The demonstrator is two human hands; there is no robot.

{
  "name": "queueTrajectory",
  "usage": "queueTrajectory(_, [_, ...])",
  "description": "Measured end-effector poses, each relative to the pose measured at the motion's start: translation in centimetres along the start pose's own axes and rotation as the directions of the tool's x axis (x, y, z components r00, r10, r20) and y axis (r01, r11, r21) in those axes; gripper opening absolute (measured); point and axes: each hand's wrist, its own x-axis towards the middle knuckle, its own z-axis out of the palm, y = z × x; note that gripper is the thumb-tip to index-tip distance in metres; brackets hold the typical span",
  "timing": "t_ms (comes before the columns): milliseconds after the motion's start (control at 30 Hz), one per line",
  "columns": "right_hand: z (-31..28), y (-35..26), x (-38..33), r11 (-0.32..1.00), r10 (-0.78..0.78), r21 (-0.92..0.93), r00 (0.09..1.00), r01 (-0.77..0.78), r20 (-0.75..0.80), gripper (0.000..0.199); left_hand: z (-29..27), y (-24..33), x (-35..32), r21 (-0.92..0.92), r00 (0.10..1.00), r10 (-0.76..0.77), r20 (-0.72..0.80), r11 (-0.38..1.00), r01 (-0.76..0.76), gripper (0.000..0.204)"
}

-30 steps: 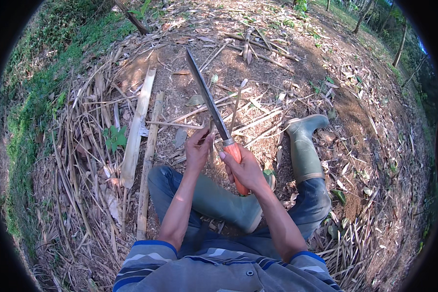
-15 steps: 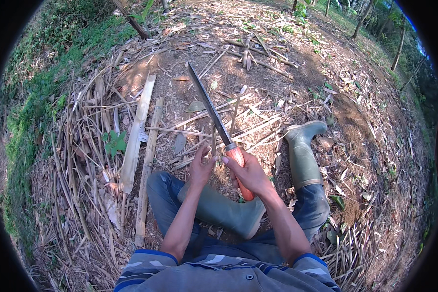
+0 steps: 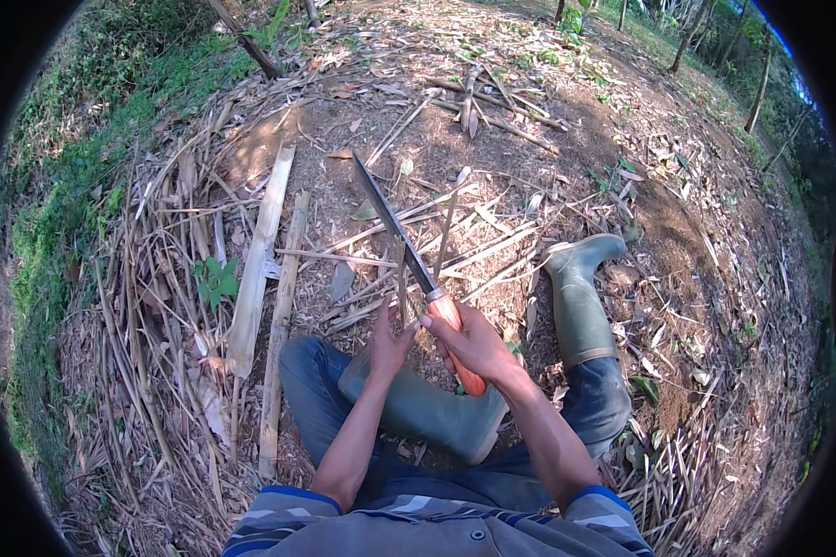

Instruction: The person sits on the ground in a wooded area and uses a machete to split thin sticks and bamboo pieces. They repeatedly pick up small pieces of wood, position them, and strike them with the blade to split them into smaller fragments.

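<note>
My right hand [image 3: 478,345] is wrapped round the reddish wooden handle of a long knife [image 3: 396,226]. Its dark blade slants away to the upper left and ends in a point. Close beside it, my left hand [image 3: 392,340] pinches a thin strip [image 3: 401,284] that stands up along the near side of the blade. A second narrow strip [image 3: 449,218] rises beyond the blade near the metal collar; whether the two are one split piece I cannot tell. The fingertips of both hands nearly meet below the collar.
My green rubber boots, one folded in front [image 3: 427,413] and one stretched out to the right [image 3: 581,297], frame the hands. To the left lie a wide pale split piece [image 3: 263,269] and a long pole [image 3: 286,325]. Dry stalks, leaves and several sticks [image 3: 502,116] litter the ground.
Both hands have come slightly nearer my body, and the knife with them. Its tip has dropped lower in the picture. The grips look the same.
</note>
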Motion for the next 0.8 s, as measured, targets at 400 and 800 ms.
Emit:
queueTrajectory(400, [-0.2,0.1,0.6,0.781,-0.287,-0.607,0.948,0.149,-0.136,0.044,-0.2,-0.7,1.7,0.211,0.992,0.043,-0.116,0.977,-0.018,0.026])
queueTrajectory(800, [1.3,2.0,0.7,0.955,-0.287,-0.148,0.932,0.258,-0.222,0.035,-1.2,0.0,2.5,0.194,0.997,0.075,0.028,0.978,-0.079,0.026])
